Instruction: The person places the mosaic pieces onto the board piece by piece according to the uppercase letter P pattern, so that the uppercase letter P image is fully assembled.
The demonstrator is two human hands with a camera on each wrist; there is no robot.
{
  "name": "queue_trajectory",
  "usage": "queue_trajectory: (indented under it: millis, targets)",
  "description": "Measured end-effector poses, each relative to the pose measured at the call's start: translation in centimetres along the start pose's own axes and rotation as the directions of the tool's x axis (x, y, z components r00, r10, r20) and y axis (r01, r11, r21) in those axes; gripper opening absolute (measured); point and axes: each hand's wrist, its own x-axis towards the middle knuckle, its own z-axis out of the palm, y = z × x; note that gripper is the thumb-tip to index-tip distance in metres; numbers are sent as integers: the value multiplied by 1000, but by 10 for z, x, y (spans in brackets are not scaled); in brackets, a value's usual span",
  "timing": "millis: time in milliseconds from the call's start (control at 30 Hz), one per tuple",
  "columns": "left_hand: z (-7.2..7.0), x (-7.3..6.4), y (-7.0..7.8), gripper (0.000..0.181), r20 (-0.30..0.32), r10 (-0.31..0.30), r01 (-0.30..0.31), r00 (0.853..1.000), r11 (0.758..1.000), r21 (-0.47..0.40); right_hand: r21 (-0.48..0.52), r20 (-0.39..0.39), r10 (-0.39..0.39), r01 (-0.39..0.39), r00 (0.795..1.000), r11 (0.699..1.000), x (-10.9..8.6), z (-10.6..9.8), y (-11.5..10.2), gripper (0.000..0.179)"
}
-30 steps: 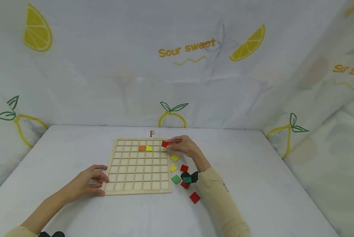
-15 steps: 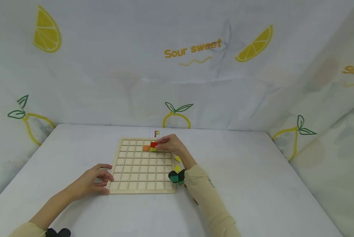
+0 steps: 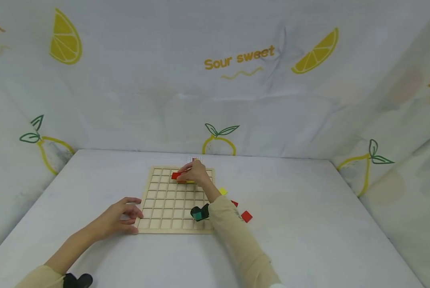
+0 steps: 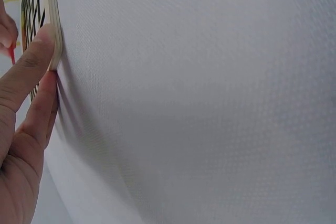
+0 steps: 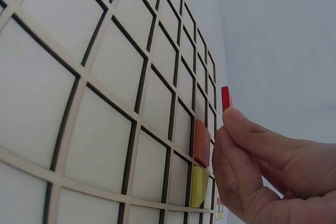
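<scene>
A square wooden grid board [image 3: 166, 214] lies on the white table. My left hand [image 3: 117, 218] holds it at the near left corner; the left wrist view shows thumb and fingers on either side of that corner. Between the thumb and fingers of my right hand [image 3: 195, 174] is a red square tile [image 3: 175, 176], raised over the far rows. Beneath that hand, an orange tile [image 5: 201, 142] and a yellow tile [image 5: 198, 186] with a cut corner sit in neighbouring cells, clearest in the right wrist view.
Right of the board lie a yellow tile [image 3: 223, 191] and a red tile [image 3: 247, 216], with another red tile [image 3: 234, 203] partly behind the right sleeve. A small printed grid card [image 3: 195, 159] is beyond the board, partly covered by the right hand. White lemon-print cloth hangs behind.
My right hand has carried the red tile leftward from the board's far right edge, over the yellow tile, to near the orange one. The left hand stays at the board's corner; the head view shifted slightly.
</scene>
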Motion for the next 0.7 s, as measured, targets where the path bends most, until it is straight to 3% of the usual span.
queue_trajectory:
  millis: [133,267,700]
  targets:
    - [0,0,-1,30,3,2,-2,1000,1000,3,-163,-79,-18,5,997,987,3,10,-2,16]
    - [-1,1,0,43,4,-6,6,1000,1000,-5,-258,-105,-9,-19,994,966,5,16,-5,14]
    - [0,0,-3,30,18,-2,2,1000,1000,-29,-250,-109,10,-37,994,967,5,17,-9,19]
